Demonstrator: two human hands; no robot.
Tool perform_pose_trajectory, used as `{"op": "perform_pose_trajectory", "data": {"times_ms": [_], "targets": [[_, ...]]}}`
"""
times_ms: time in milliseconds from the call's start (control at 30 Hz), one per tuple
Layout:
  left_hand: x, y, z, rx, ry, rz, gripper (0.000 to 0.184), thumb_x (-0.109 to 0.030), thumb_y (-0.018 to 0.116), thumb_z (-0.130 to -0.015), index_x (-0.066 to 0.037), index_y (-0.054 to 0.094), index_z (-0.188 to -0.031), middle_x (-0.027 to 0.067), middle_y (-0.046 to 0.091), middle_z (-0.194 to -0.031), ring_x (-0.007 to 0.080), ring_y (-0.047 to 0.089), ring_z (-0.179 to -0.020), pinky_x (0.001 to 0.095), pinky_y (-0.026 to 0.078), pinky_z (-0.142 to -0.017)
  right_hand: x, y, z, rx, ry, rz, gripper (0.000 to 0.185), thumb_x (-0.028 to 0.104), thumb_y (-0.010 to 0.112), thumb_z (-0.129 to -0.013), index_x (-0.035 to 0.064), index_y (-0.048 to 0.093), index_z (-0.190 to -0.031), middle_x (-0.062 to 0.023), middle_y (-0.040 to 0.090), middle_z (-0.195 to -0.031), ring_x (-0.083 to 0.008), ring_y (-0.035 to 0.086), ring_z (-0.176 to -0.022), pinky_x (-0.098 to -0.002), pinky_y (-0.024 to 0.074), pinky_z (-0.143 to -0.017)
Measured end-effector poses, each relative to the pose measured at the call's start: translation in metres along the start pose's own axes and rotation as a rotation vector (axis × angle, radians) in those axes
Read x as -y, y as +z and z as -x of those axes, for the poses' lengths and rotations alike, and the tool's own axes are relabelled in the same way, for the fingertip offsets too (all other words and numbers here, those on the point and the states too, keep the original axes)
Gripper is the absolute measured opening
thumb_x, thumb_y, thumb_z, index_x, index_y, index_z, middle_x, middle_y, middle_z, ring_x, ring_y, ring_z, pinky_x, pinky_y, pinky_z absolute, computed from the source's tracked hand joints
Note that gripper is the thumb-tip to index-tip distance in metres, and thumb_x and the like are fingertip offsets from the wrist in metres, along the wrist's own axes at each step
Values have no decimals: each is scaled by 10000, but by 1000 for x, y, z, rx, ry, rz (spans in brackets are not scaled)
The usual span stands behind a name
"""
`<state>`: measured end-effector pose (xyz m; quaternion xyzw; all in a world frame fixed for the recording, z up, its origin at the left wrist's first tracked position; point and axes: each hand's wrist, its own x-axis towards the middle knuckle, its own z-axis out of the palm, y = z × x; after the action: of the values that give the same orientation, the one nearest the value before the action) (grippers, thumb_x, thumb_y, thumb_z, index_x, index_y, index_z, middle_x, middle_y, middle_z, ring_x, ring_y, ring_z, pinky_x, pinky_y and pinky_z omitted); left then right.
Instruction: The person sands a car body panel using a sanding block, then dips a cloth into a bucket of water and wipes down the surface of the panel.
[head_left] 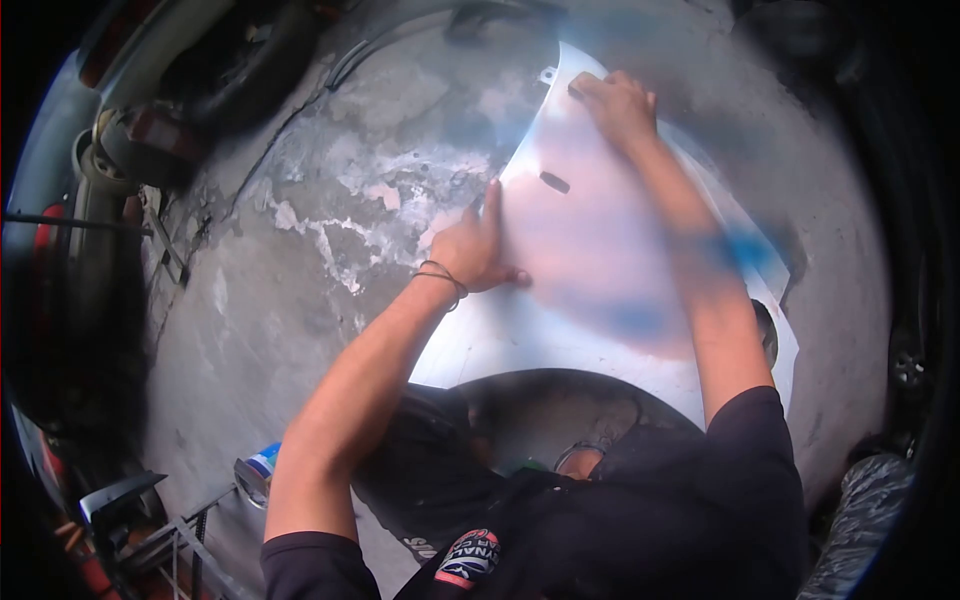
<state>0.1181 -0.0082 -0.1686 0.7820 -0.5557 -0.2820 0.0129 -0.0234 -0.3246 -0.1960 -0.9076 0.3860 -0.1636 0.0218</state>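
A white car fender (480, 345) lies before me, with a pinkish, sanded-looking area across its middle. My left hand (468, 248) is at the fender's left edge, thumb on the surface and index finger stretched along the rim; its other fingers are curled and partly hidden. Near the narrow far end, my right hand (618, 108) is closed, pressing a small dark piece that looks like sandpaper (577, 89) against the panel. A dark oblong slot or mark (554, 182) shows on the fender between both hands.
The concrete floor (290, 310) has pale paint stains and a crack. A can with a blue label (262, 463) stands by my left elbow. Metal frame pieces (185, 545) are at lower left, vehicle parts (150, 135) at upper left. Grey crumpled plastic (862, 525) is at lower right.
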Motion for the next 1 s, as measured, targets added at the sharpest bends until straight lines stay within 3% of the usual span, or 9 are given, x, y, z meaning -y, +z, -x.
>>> {"op": "perform_pose_trajectory", "data": {"times_ms": [233,300,400,500,633,700,833,967,1000], "targets": [[0,2,0,42,-11,6,1562,-635,975,-723,-62,-28,-1775,412,557,-1471,534,692,-1252,541,590,-1039,-19,-35,92,15,-192,-124,308,322,681,-1066,416,780,-1342,-94,688,-1347,-336,634,-1245,-570,422,-1117],[3,6,-2,4,8,-7,1560,-634,974,-728,-60,-30,-1774,410,554,-1476,532,689,-1257,545,589,-1040,-16,-29,77,-52,-235,30,316,316,662,-1076,402,767,-1362,-103,687,-1354,-343,626,-1270,-581,424,-1114],[-2,-2,1,21,3,-10,1558,-635,971,-735,-56,-37,-1773,408,547,-1490,533,680,-1271,549,584,-1052,10,-20,20,-5,52,-38,333,317,657,-1077,355,758,-1393,-106,684,-1365,-341,610,-1311,-591,415,-1136],[-5,-7,5,60,-20,6,1556,-637,968,-738,-56,-38,-1773,405,538,-1507,533,674,-1286,548,579,-1068,36,1,9,-39,180,65,336,352,644,-1082,331,746,-1401,-80,683,-1380,-349,607,-1318,-602,418,-1138],[-2,-5,2,70,-28,-2,1554,-654,964,-729,-61,-20,-1775,395,527,-1538,521,671,-1308,534,577,-1079,74,10,76,-234,-41,71,294,384,613,-1095,340,740,-1356,-76,682,-1349,-368,626,-1252,-600,439,-1109],[0,-2,-1,38,-13,-18,1558,-663,962,-722,-62,-15,-1776,390,529,-1544,517,672,-1314,528,576,-1084,70,1,86,-146,-236,-11,309,386,593,-1106,346,707,-1391,-75,682,-1328,-376,625,-1234,-600,452,-1082],[-4,-11,6,50,-15,-7,1558,-679,953,-719,-68,-8,-1782,368,538,-1559,504,677,-1320,513,572,-1099,64,-6,53,-26,11,-6,376,401,634,-1089,350,684,-1459,-41,689,-1329,-359,617,-1261,-563,445,-1079],[3,-3,3,21,25,-13,1565,-715,907,-746,-59,-70,-1777,418,584,-1468,536,706,-1251,553,591,-1059,96,-35,122,-73,-68,-53,368,401,645,-1075,340,711,-1432,-35,703,-1312,-353,625,-1247,-537,441,-1085],[3,-3,3,34,11,-6,1570,-707,916,-742,-61,-72,-1777,420,576,-1479,535,701,-1261,548,587,-1069,98,-45,146,30,-122,-92,355,348,668,-1060,326,731,-1408,-38,710,-1312,-353,625,-1251,-538,442,-1084]]}}
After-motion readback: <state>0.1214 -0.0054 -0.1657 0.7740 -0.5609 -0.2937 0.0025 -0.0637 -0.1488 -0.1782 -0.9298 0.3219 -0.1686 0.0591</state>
